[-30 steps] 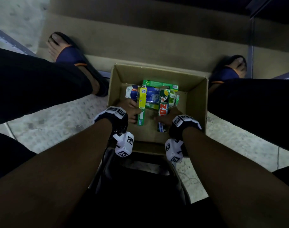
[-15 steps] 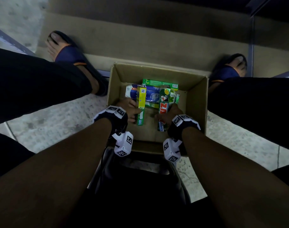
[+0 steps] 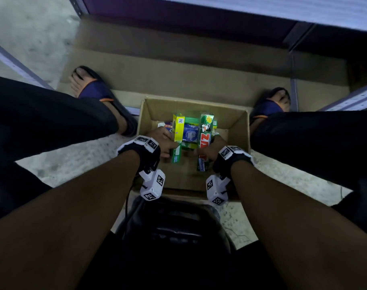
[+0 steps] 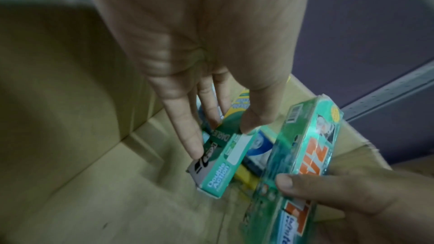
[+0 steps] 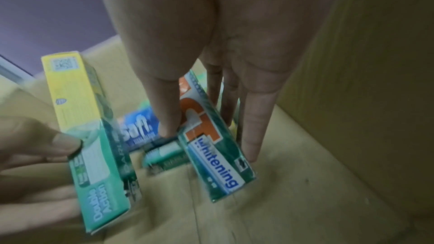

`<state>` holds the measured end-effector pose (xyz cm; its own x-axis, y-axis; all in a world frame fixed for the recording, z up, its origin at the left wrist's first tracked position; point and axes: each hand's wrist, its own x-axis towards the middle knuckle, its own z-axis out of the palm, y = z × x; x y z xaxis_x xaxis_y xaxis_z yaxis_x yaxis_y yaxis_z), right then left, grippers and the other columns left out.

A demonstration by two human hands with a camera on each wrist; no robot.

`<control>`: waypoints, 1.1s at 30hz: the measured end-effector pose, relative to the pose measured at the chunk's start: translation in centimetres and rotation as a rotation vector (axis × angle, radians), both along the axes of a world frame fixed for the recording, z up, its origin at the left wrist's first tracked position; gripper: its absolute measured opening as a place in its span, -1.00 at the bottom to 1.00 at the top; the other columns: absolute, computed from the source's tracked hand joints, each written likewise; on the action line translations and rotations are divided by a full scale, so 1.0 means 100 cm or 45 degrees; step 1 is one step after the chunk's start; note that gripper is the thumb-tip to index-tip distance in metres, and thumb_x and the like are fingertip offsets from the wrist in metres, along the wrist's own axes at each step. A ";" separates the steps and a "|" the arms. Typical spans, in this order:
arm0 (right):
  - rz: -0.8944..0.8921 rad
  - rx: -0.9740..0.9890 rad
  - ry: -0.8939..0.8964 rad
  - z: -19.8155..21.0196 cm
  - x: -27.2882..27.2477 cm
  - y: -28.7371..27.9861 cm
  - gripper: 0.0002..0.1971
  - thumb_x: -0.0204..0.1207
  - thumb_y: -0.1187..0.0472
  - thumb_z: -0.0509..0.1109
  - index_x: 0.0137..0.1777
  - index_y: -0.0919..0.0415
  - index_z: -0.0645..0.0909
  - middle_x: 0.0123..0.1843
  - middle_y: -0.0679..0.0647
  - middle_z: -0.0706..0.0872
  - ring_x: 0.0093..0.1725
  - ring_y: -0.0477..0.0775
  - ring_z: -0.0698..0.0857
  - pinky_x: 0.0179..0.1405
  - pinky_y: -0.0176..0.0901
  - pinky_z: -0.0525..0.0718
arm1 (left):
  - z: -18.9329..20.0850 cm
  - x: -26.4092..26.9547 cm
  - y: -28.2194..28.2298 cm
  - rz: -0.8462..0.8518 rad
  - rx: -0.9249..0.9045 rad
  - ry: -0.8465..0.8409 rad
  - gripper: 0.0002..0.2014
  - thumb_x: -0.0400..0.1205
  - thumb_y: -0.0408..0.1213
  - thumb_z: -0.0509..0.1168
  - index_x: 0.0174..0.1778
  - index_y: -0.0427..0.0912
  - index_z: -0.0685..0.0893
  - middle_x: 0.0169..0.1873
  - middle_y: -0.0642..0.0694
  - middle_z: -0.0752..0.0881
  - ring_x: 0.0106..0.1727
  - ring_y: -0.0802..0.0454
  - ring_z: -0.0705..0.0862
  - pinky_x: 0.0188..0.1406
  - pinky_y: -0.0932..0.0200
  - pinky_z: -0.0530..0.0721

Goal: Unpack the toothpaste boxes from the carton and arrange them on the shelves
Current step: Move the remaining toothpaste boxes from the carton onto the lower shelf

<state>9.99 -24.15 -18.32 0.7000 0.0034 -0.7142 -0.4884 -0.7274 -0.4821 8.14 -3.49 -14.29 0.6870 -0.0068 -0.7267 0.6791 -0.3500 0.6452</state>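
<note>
At frame centre, inside the carton, your left hand pinches the yellow-green box and your right hand grips the green whitening box.

Yellow-green box, green "whitening" box — tilted over carton — others inside.

Both wrist views are motion-blurred, and the blue box lies mostly hidden under the held boxes.
</note>
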 end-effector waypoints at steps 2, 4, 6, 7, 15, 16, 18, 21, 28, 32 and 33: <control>0.003 0.000 -0.038 0.014 0.002 -0.002 -0.38 0.11 -0.08 0.71 0.12 0.16 0.62 -0.02 0.11 0.78 -0.10 0.21 0.79 -0.02 0.21 0.80 | 0.013 0.002 -0.001 -0.002 0.018 -0.062 -0.79 0.54 -0.41 0.45 -0.37 -0.12 0.62 -0.48 -0.06 0.67 -0.28 -0.10 0.72 -0.12 -0.10 0.80; 0.040 -0.015 -0.089 0.030 0.004 -0.005 -0.41 0.05 -0.17 0.69 0.01 0.15 0.70 -0.13 0.08 0.79 -0.14 0.20 0.80 -0.09 0.12 0.81 | 0.026 0.002 0.000 0.019 0.047 -0.140 -0.86 0.51 -0.42 0.46 -0.25 -0.17 0.63 -0.45 -0.03 0.59 -0.19 -0.10 0.70 -0.11 -0.16 0.81; 0.096 -0.052 -0.105 0.049 0.005 -0.006 -0.32 0.04 -0.28 0.67 0.09 0.13 0.72 -0.06 0.08 0.80 -0.08 0.18 0.79 -0.02 0.04 0.79 | 0.040 0.002 0.002 0.034 0.066 -0.192 -0.78 0.49 -0.41 0.49 -0.02 -0.20 0.62 -0.32 -0.04 0.62 -0.15 -0.09 0.72 -0.10 -0.16 0.82; 0.102 -0.056 -0.109 0.059 0.005 -0.006 -0.28 0.07 -0.28 0.68 0.17 0.12 0.71 0.02 0.08 0.79 -0.05 0.16 0.78 0.05 0.02 0.77 | 0.047 0.001 0.003 0.031 0.067 -0.209 -0.73 0.49 -0.40 0.51 0.03 -0.20 0.61 -0.25 -0.05 0.65 -0.17 -0.09 0.74 -0.14 -0.12 0.83; 0.009 0.109 -0.312 0.123 -0.009 -0.008 -0.46 0.20 -0.04 0.73 0.15 0.12 0.70 0.00 0.06 0.83 -0.20 -0.03 0.78 -0.17 -0.11 0.77 | 0.101 -0.011 0.004 -0.060 0.065 -0.398 -0.63 0.44 -0.41 0.57 0.09 -0.24 0.61 -0.23 -0.05 0.62 -0.28 -0.04 0.67 -0.09 -0.16 0.81; -0.020 0.143 -0.332 0.131 -0.012 -0.007 -0.44 0.16 -0.03 0.75 0.14 0.12 0.69 0.02 0.09 0.83 -0.13 0.06 0.81 -0.07 0.04 0.81 | 0.109 -0.013 0.005 -0.063 0.056 -0.416 -0.64 0.43 -0.41 0.58 0.06 -0.22 0.60 -0.23 -0.05 0.61 -0.28 -0.05 0.66 -0.06 -0.20 0.81; -0.042 0.178 -0.370 0.148 -0.016 -0.007 -0.38 0.03 -0.08 0.77 0.08 0.08 0.66 0.01 0.11 0.83 -0.05 0.18 0.83 0.01 0.23 0.80 | 0.121 -0.017 0.008 -0.056 0.048 -0.460 -0.65 0.43 -0.41 0.59 0.00 -0.19 0.57 -0.23 -0.08 0.60 -0.31 -0.05 0.64 -0.03 -0.25 0.80; -0.100 0.248 -0.428 0.171 -0.020 -0.008 -0.36 -0.12 -0.11 0.77 -0.03 0.04 0.64 -0.05 0.15 0.83 -0.08 0.27 0.84 -0.07 0.33 0.80 | 0.143 -0.023 0.011 -0.041 0.065 -0.542 -0.64 0.41 -0.36 0.62 -0.03 -0.19 0.58 -0.18 -0.11 0.64 -0.23 -0.15 0.69 -0.03 -0.34 0.78; -0.074 0.371 -0.584 0.241 -0.033 -0.007 -0.48 0.23 0.03 0.75 0.13 0.09 0.61 -0.05 0.05 0.79 -0.17 0.07 0.83 -0.37 0.06 0.83 | 0.199 -0.026 0.017 -0.069 0.086 -0.737 -0.65 0.42 -0.32 0.62 -0.05 -0.17 0.56 -0.20 -0.10 0.64 -0.26 -0.12 0.73 -0.06 -0.31 0.80; -0.098 0.462 -0.627 0.285 -0.035 -0.001 -0.42 0.32 0.09 0.70 0.28 0.18 0.57 0.06 0.14 0.79 -0.06 0.19 0.84 -0.19 0.26 0.84 | 0.237 -0.022 0.019 -0.042 0.083 -0.835 -0.64 0.46 -0.34 0.59 0.01 -0.22 0.54 -0.21 -0.13 0.62 -0.24 -0.13 0.71 -0.03 -0.29 0.79; -0.109 0.473 -0.641 0.295 -0.033 0.002 -0.43 0.32 0.10 0.70 0.27 0.19 0.57 0.08 0.17 0.78 -0.04 0.22 0.84 -0.17 0.30 0.83 | 0.248 -0.019 0.020 -0.030 0.084 -0.864 -0.62 0.46 -0.32 0.59 0.06 -0.25 0.55 -0.20 -0.14 0.62 -0.22 -0.14 0.71 -0.04 -0.28 0.80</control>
<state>6.66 -23.97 11.22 0.9589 0.1167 -0.2587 -0.1847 -0.4358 -0.8809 6.21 -1.49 10.48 0.9909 0.0025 -0.1344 0.1235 -0.4131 0.9023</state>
